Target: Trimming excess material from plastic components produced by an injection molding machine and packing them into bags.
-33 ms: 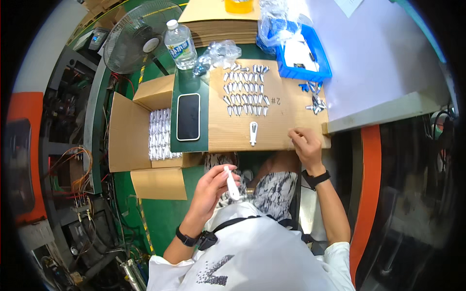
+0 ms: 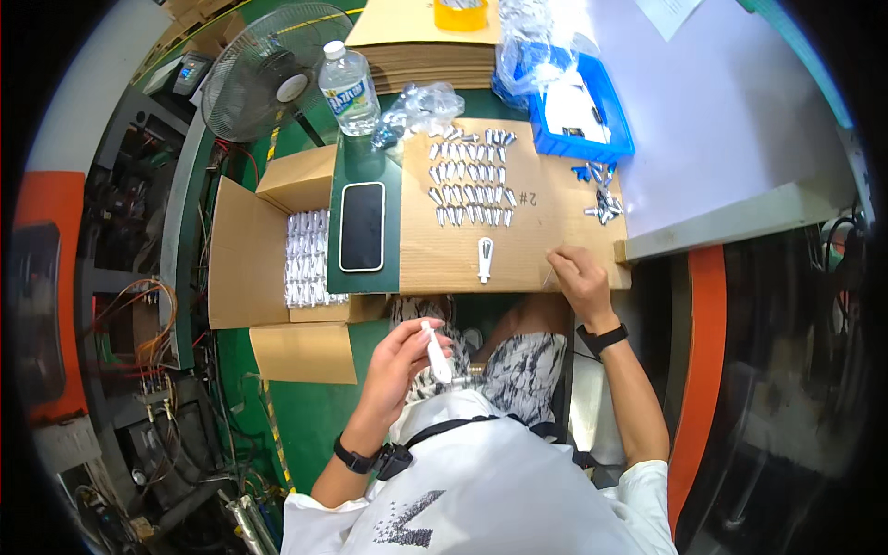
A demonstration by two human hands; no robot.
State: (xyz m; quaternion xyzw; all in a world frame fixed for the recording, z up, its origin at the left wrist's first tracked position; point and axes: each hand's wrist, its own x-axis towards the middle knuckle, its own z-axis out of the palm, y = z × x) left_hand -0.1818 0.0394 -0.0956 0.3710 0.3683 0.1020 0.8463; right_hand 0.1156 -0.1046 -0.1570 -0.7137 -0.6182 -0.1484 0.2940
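Observation:
My left hand [image 2: 398,363] grips a slim white plastic handle-like piece [image 2: 437,355] above my lap, its narrow end up between thumb and fingers. Over the near right edge of the cardboard sheet [image 2: 546,222], my right hand [image 2: 583,282] is closed in a pinch. A thin pale sliver shows at its fingertips, too small to name. A similar white piece with a dark slot [image 2: 485,260] lies on the cardboard between the hands. Beyond it, small shiny metal parts [image 2: 472,173] lie in several rows. More loose metal parts [image 2: 606,203] are heaped at the right.
A phone [image 2: 362,227] lies left of the cardboard on the green table. An open carton [image 2: 250,250] holds many white pieces. At the back stand a water bottle [image 2: 350,92], a plastic bag [image 2: 421,111], a blue bin [image 2: 583,145], stacked cardboard [image 2: 421,65] with tape, and a fan [image 2: 268,74].
The table scene sits slightly lower in the picture. A thin pale sliver now shows at my right fingertips. My left hand keeps its hold on the white piece, nearly still.

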